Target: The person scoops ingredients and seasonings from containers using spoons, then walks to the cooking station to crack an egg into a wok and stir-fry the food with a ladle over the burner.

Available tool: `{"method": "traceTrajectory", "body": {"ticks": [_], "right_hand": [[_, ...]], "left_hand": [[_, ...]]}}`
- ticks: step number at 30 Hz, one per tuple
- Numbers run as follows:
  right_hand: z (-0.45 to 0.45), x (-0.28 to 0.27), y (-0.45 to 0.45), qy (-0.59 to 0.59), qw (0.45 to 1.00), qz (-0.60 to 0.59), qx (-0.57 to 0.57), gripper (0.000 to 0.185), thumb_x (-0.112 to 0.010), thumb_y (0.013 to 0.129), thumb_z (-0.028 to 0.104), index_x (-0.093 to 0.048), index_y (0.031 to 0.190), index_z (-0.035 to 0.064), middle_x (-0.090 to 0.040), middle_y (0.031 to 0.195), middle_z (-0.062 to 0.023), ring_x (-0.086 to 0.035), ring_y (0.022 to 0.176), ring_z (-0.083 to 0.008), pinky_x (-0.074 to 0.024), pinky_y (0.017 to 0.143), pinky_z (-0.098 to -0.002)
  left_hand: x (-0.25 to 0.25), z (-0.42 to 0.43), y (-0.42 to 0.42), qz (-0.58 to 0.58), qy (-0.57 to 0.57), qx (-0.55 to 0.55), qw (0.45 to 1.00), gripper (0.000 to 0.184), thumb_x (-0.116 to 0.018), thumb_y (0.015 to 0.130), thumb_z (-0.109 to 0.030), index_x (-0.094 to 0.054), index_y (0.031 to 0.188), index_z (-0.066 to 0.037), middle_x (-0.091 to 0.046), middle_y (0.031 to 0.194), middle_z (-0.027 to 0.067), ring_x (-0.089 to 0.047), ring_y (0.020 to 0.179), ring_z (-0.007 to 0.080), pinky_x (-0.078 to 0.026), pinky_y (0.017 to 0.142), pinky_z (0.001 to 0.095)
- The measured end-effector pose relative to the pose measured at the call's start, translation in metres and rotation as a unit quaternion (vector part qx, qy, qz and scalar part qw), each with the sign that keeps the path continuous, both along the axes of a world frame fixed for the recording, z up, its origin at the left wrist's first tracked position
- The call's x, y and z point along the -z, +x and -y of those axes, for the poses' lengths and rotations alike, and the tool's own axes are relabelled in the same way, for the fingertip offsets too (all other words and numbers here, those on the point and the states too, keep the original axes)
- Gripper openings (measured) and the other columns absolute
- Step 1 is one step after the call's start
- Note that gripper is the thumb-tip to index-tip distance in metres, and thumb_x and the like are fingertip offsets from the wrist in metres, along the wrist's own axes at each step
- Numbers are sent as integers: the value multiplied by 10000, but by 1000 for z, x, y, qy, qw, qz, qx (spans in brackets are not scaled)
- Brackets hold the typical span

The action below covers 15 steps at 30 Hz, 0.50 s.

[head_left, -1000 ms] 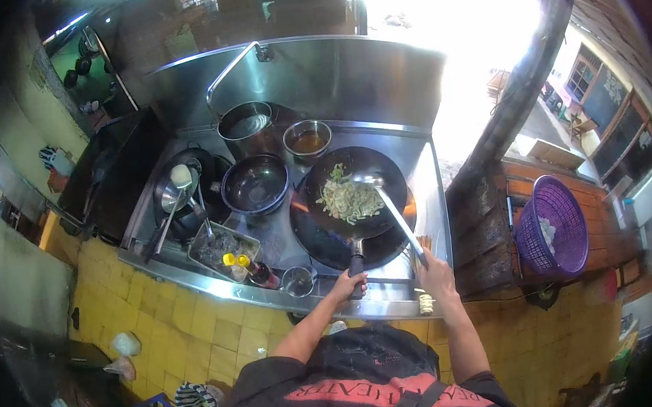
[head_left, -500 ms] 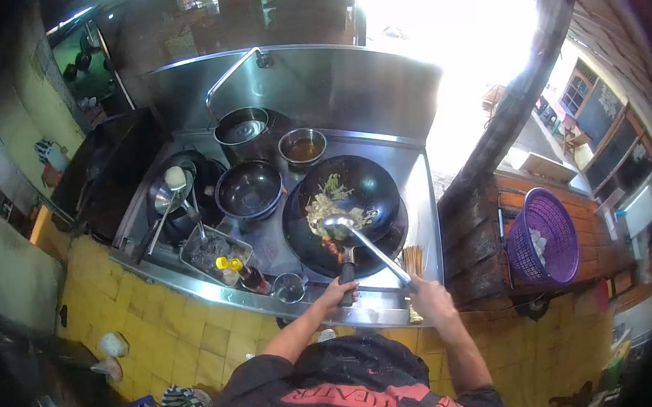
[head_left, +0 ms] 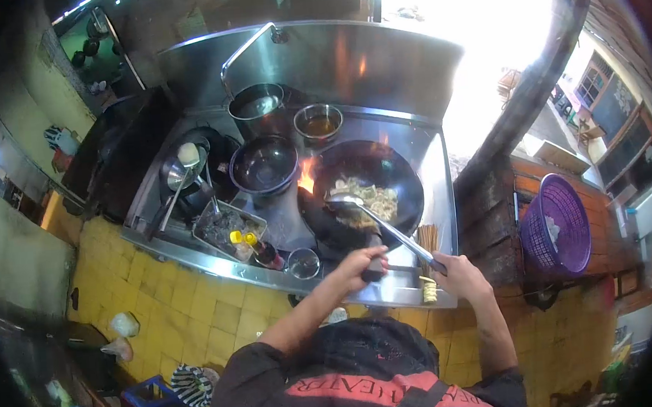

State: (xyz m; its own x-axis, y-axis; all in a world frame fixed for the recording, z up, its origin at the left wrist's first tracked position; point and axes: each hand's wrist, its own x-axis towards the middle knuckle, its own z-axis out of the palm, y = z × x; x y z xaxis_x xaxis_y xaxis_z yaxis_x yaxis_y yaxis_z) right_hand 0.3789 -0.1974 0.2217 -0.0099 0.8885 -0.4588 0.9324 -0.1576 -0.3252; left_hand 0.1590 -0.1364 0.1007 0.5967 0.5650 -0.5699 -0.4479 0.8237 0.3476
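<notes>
A black wok (head_left: 404, 190) sits over the burner with pale, chopped food (head_left: 373, 202) in its bowl. My left hand (head_left: 359, 268) is closed around the wok's dark handle (head_left: 376, 259). In my right hand (head_left: 459, 273) is the grip of a long metal ladle (head_left: 396, 233). The ladle's bowl rests at the left side of the food, inside the wok. Flames (head_left: 306, 174) rise at the wok's left edge, and smaller ones show behind its far rim. Beside the ladle shaft lies a bundle of thin sticks (head_left: 427, 239), like a bamboo brush.
Left of the wok are a dark bowl (head_left: 263, 166), a steel bowl of brownish liquid (head_left: 318, 123) and a tall pot (head_left: 256, 106). Bottles with yellow caps (head_left: 265, 251) and a glass (head_left: 303, 264) line the front edge. A purple basket (head_left: 562, 225) stands on the wooden table at right.
Flames have grown at the wok's left and far edges. The wok is tilted differently, and the food has gathered in its middle. The whole view has shifted a little.
</notes>
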Motion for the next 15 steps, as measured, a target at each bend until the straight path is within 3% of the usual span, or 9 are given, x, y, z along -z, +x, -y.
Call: {"method": "traceTrajectory", "body": {"ticks": [2,3,5,7,8,10,11,12,15], "right_hand": [[6,3,-4,11,1000,-14,-4,339,-576,809,275,-522,1104,118,-621,894,-182,-604,874,-336,-488,758,-427],[11,-8,-8,15,1000,1,-6,348,-557,821,252,-495,1137,119,-616,895,-204,-602,872,-357,-489,760,-432],[12,-15,-21,16,999,33,20,357,-550,823,238,-478,1155,130,-614,888,-214,-597,871,-374,-488,763,-435],[19,1,-22,30,997,66,33,365,-537,820,205,-449,1168,142,-606,858,-241,-582,856,-419,-483,765,-455],[17,0,-21,34,997,64,37,365,-537,820,205,-449,1168,142,-606,858,-241,-582,856,-419,-483,765,-455],[20,2,-19,34,998,41,16,320,-537,818,199,-466,1121,123,-607,846,-237,-584,855,-415,-479,770,-464],[19,3,-17,31,999,12,8,296,-533,810,180,-467,1085,93,-603,846,-250,-582,854,-421,-479,770,-472],[19,15,-13,35,999,26,1,283,-534,799,167,-476,1062,81,-605,852,-245,-587,845,-417,-481,758,-477],[17,50,-6,51,995,83,24,357,-548,788,174,-477,1132,107,-608,847,-234,-607,818,-392,-486,725,-480]], "left_hand": [[43,3,-4,-8,47,-35,998,161,-549,862,-159,-495,768,-39,-505,633,33,-500,554,111,-454,510,245],[63,16,5,-84,68,-55,993,159,-551,853,-166,-512,759,-44,-523,614,40,-510,542,121,-450,504,262],[42,50,18,-177,73,-62,980,177,-534,856,-178,-529,751,-35,-535,611,56,-523,530,163,-458,513,304],[-4,82,11,-117,100,35,987,164,-543,842,-176,-533,766,-30,-536,606,54,-554,571,166,-476,530,303],[-23,85,8,-122,59,58,989,168,-546,842,-185,-537,767,-35,-543,608,47,-559,567,156,-479,533,283],[-31,55,-4,-166,108,119,973,172,-530,858,-184,-539,765,-40,-544,609,41,-560,566,140,-475,532,260],[-26,33,-12,-101,81,82,988,170,-513,867,-170,-539,755,-44,-538,599,31,-553,560,129,-468,529,249],[10,6,-16,-70,70,44,994,163,-504,870,-155,-530,754,-44,-531,587,30,-539,528,132,-460,500,257],[41,16,-8,-125,113,-27,985,133,-529,859,-149,-509,795,-34,-534,617,46,-529,524,140,-461,492,266]]}}
